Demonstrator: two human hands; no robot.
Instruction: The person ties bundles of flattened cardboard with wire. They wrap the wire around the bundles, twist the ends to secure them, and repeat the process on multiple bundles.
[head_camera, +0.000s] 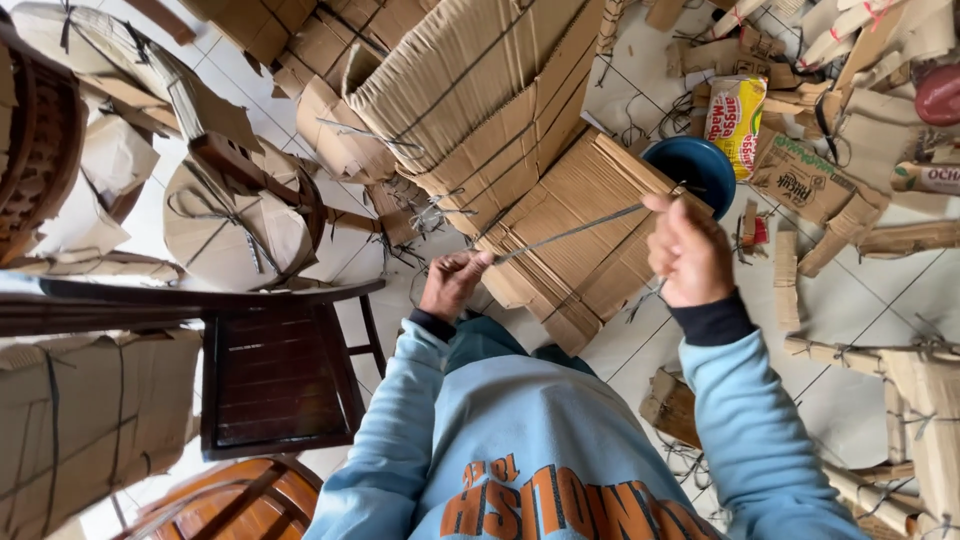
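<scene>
While both hands are raised over the cardboard bundle (575, 235), a thin grey strap (570, 233) runs taut between them. The left hand (452, 283) is clenched on the strap's lower end, just off the bundle's near-left corner. The right hand (690, 250) pinches the upper end between thumb and fingers, over the bundle's right edge. The bundle itself is a stack of flat corrugated sheets lying on the white tiled floor (880, 300), with further strapping around it.

A dark blue bowl (695, 168) sits touching the bundle's far-right corner; its contents cannot be made out. A yellow food packet (735, 122) lies just beyond the bowl. A larger tied stack of cardboard (480, 90) rests against the bundle's far side. A dark wooden chair (270, 375) stands left of the bundle, nearer the person. A round cardboard drum (235, 225), crossed with strapping, lies left of the bundle. Loose cardboard strips (800, 255) lie scattered right of the bundle.
</scene>
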